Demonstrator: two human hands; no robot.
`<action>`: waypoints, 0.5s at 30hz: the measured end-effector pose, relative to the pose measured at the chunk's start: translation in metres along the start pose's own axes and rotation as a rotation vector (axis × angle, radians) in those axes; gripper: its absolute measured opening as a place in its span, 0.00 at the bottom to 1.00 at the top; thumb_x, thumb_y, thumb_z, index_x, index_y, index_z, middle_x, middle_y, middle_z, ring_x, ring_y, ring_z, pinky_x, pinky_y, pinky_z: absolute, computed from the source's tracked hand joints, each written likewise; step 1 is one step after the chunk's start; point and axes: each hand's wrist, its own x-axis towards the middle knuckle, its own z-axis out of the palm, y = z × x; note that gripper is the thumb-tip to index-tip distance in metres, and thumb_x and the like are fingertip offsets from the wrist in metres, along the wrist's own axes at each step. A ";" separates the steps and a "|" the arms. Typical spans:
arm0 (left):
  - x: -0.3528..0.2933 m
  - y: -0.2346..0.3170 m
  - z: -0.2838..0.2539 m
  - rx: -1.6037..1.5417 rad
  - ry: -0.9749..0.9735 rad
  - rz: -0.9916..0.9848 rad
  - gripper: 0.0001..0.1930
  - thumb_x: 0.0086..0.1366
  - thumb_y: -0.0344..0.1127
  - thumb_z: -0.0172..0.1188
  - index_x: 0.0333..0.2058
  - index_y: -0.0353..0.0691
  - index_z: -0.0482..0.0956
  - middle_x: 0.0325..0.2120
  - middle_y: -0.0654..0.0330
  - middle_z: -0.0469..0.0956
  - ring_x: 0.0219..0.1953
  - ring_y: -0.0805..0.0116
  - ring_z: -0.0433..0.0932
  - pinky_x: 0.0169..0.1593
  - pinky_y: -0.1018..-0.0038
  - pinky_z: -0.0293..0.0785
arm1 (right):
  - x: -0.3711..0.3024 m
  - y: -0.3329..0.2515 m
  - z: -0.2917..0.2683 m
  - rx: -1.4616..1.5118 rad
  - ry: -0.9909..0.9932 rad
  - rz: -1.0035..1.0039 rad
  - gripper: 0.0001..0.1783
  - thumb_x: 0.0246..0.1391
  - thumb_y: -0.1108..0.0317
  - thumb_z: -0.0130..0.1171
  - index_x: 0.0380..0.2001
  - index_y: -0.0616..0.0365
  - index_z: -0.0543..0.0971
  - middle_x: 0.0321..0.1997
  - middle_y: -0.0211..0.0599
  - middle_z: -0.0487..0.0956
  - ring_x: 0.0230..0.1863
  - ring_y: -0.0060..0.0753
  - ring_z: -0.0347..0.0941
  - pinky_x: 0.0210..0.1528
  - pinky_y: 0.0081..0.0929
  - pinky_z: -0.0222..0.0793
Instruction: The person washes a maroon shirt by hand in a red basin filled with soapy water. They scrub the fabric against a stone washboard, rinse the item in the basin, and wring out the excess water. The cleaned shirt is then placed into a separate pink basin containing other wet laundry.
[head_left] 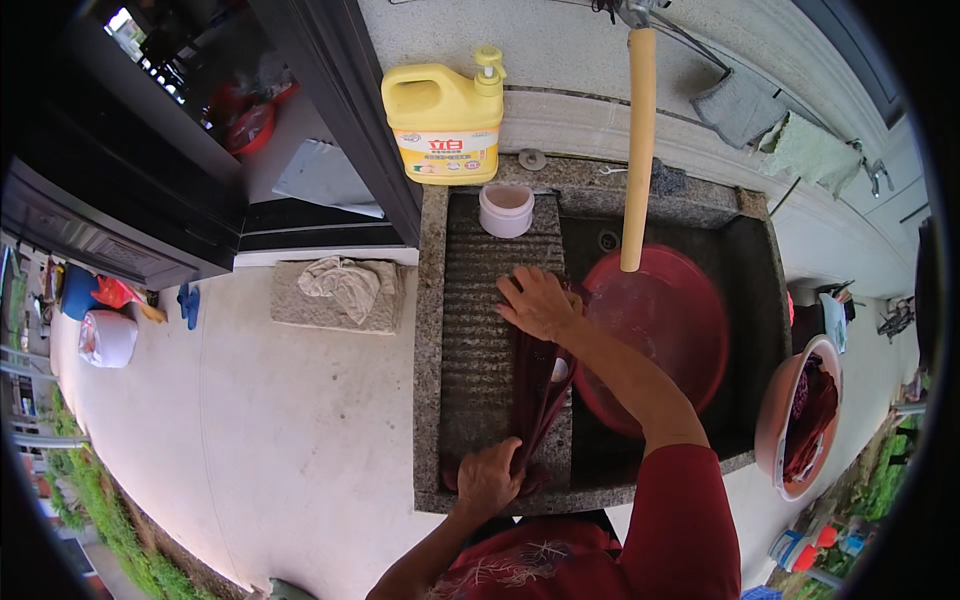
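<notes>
A dark maroon cloth lies stretched along the ribbed washboard of a stone sink. My left hand grips its near end at the sink's front edge. My right hand presses flat on its far end, beside a red basin standing in the sink's deep part. A tan hose hangs down from a tap into the red basin.
A yellow pump jug and a small pink cup stand at the sink's back. A pink tub with dark laundry is at the right. A rag on a stone block lies left, by a dark door frame.
</notes>
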 end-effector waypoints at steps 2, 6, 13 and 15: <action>-0.001 -0.004 -0.003 0.018 -0.003 0.016 0.24 0.44 0.35 0.69 0.43 0.42 0.74 0.29 0.59 0.78 0.32 0.61 0.78 0.30 0.65 0.70 | -0.011 -0.032 -0.015 0.087 -0.059 -0.106 0.22 0.48 0.49 0.60 0.41 0.51 0.72 0.37 0.36 0.65 0.38 0.38 0.66 0.31 0.37 0.66; -0.003 -0.001 -0.009 0.043 -0.104 0.067 0.25 0.45 0.33 0.68 0.44 0.44 0.74 0.23 0.61 0.73 0.27 0.62 0.76 0.27 0.64 0.68 | -0.018 -0.032 -0.015 0.096 -0.098 -0.143 0.24 0.48 0.50 0.62 0.44 0.52 0.72 0.38 0.36 0.66 0.38 0.37 0.65 0.29 0.34 0.63; -0.001 -0.006 0.010 -0.059 0.017 0.041 0.24 0.46 0.33 0.67 0.45 0.49 0.74 0.23 0.62 0.71 0.26 0.63 0.75 0.27 0.64 0.67 | 0.011 0.008 0.007 -0.126 -0.034 0.107 0.22 0.50 0.48 0.58 0.42 0.51 0.74 0.38 0.37 0.65 0.38 0.37 0.66 0.34 0.36 0.68; -0.002 -0.014 0.004 -0.043 0.042 0.052 0.24 0.46 0.32 0.67 0.45 0.49 0.74 0.24 0.62 0.72 0.25 0.63 0.75 0.27 0.65 0.67 | -0.023 -0.051 -0.025 0.116 -0.137 -0.096 0.22 0.51 0.49 0.58 0.43 0.51 0.73 0.38 0.36 0.65 0.37 0.37 0.66 0.33 0.36 0.67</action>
